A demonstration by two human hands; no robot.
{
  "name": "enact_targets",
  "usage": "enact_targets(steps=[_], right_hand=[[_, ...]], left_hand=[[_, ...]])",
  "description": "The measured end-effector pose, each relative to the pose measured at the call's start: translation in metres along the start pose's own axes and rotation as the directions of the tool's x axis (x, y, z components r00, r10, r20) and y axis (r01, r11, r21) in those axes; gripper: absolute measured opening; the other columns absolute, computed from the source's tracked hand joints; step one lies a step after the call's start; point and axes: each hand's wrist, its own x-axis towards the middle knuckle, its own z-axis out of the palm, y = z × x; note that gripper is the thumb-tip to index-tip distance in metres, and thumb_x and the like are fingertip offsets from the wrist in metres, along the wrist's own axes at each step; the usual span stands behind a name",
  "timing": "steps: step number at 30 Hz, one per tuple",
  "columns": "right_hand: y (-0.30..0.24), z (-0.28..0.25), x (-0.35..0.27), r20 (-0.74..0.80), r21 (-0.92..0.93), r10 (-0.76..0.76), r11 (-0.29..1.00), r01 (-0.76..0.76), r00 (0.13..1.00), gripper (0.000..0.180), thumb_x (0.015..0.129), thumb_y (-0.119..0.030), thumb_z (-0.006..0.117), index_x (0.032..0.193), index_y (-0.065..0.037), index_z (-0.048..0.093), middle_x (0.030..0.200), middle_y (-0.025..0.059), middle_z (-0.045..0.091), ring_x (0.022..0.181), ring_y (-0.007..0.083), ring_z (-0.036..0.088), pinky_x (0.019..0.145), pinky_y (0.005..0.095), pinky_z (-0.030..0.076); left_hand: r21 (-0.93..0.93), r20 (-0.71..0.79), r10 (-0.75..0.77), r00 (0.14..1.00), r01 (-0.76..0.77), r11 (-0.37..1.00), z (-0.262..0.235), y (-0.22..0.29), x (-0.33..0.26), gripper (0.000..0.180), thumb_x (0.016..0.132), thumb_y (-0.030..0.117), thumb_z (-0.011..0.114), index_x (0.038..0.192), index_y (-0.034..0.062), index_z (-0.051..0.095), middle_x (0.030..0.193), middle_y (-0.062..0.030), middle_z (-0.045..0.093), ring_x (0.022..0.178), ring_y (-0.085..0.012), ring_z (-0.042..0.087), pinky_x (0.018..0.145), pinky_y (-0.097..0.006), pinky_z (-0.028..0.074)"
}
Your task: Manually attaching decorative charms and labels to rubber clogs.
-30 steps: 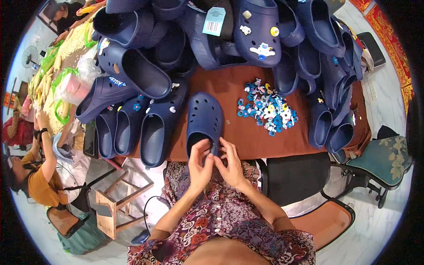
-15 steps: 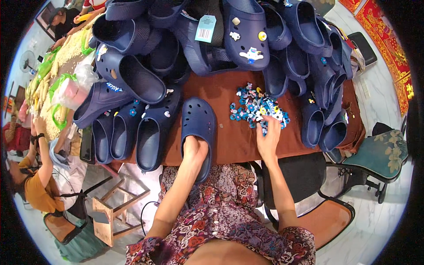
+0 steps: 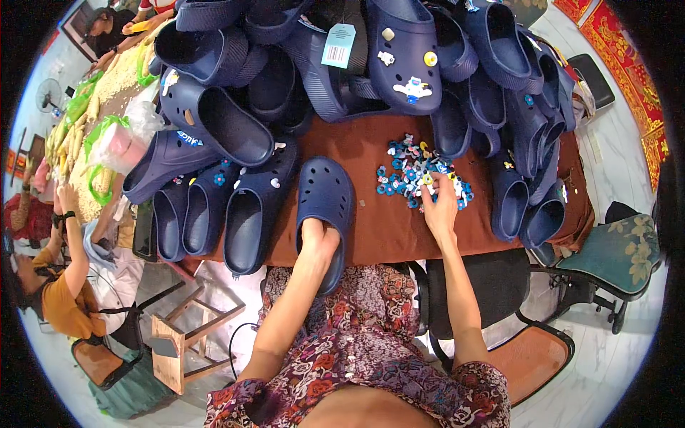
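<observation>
A navy foam clog (image 3: 327, 187) with a bare, holed toe lies on the brown cloth, its heel reaching past the near edge. My left hand (image 3: 319, 241) is pushed into its opening; the fingers are hidden inside the shoe. To the right, a heap of small shoe charms (image 3: 408, 160) in blue, white, black and yellow is spread on the cloth. My right hand (image 3: 440, 205) is at the near side of this heap, fingertips pinched together at a small white and yellow charm (image 3: 428, 180).
Navy clogs (image 3: 246, 214) with charms flank the cloth (image 3: 385, 235), and more are piled at the back, one with a paper tag (image 3: 338, 46). Black chair (image 3: 478, 289) and wooden stool (image 3: 189, 332) stand near. At left, people work beside corn (image 3: 68, 135).
My right hand has closed its fingertips at the heap of charms. My left hand stays inside the clog. The whole view has shifted slightly.
</observation>
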Motion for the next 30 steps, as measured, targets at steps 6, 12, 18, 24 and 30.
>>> enact_targets(steps=[6, 12, 18, 24, 30], right_hand=[[0.006, 0.004, 0.001, -0.036, 0.143, 0.077, 0.987, -0.071, 0.996, 0.038, 0.084, -0.013, 0.067, 0.118, -0.002, 0.054, 0.093, 0.0123, 0.059, 0.081, 0.0223, 0.058, 0.073, 0.0366, 0.048], [0.008, 0.006, -0.009, -0.108, 0.238, 0.125, 0.967, -0.097, 0.986, 0.044, 0.084, -0.01, 0.07, 0.122, -0.002, 0.049, 0.087, 0.0083, 0.058, 0.076, 0.0171, 0.056, 0.071, 0.0325, 0.047], [-0.001, -0.011, -0.006, -0.078, 0.258, 0.043, 0.966, -0.021, 0.996, 0.024, 0.084, -0.004, 0.065, 0.108, -0.004, 0.06, 0.09, 0.0082, 0.056, 0.081, 0.0201, 0.057, 0.076, 0.0317, 0.046], [-0.038, -0.012, -0.013, -0.068, 0.184, -0.094, 0.977, 0.105, 0.993, 0.019, 0.082, -0.004, 0.065, 0.1, -0.005, 0.068, 0.092, 0.0104, 0.057, 0.084, 0.0246, 0.058, 0.076, 0.034, 0.047], [-0.084, 0.014, -0.03, 0.089, 0.302, -0.187, 0.941, 0.152, 0.978, 0.021, 0.082, -0.006, 0.067, 0.103, -0.008, 0.068, 0.093, 0.0096, 0.057, 0.086, 0.0255, 0.058, 0.077, 0.0345, 0.047]], left_hand=[[-0.041, 0.04, -0.051, 0.998, 0.053, 0.998, -0.006, 0.003, -0.008, 0.035, 0.1, 0.025, 0.043, 0.125, 0.0074, 0.06, 0.13, -0.0095, 0.059, 0.119, -0.024, 0.056, 0.106, -0.042, 0.043], [-0.012, -0.003, -0.116, 0.993, 0.116, 0.993, -0.012, 0.004, -0.022, 0.039, 0.101, 0.03, 0.042, 0.132, 0.0092, 0.053, 0.134, -0.0086, 0.055, 0.12, -0.0245, 0.055, 0.106, -0.043, 0.043], [-0.025, 0.028, -0.091, 0.995, 0.091, 0.996, -0.017, 0.0, -0.023, 0.039, 0.101, 0.029, 0.041, 0.132, 0.0086, 0.053, 0.134, -0.0095, 0.055, 0.12, -0.0251, 0.055, 0.106, -0.043, 0.043], [-0.026, 0.077, -0.087, 0.993, 0.089, 0.996, -0.023, -0.004, -0.021, 0.039, 0.101, 0.029, 0.041, 0.132, 0.0079, 0.053, 0.134, -0.0103, 0.055, 0.119, -0.0257, 0.055, 0.105, -0.044, 0.043], [-0.015, 0.125, -0.106, 0.986, 0.109, 0.994, -0.027, -0.008, -0.018, 0.039, 0.101, 0.028, 0.041, 0.132, 0.0073, 0.052, 0.133, -0.0112, 0.055, 0.119, -0.0263, 0.055, 0.105, -0.044, 0.043]])
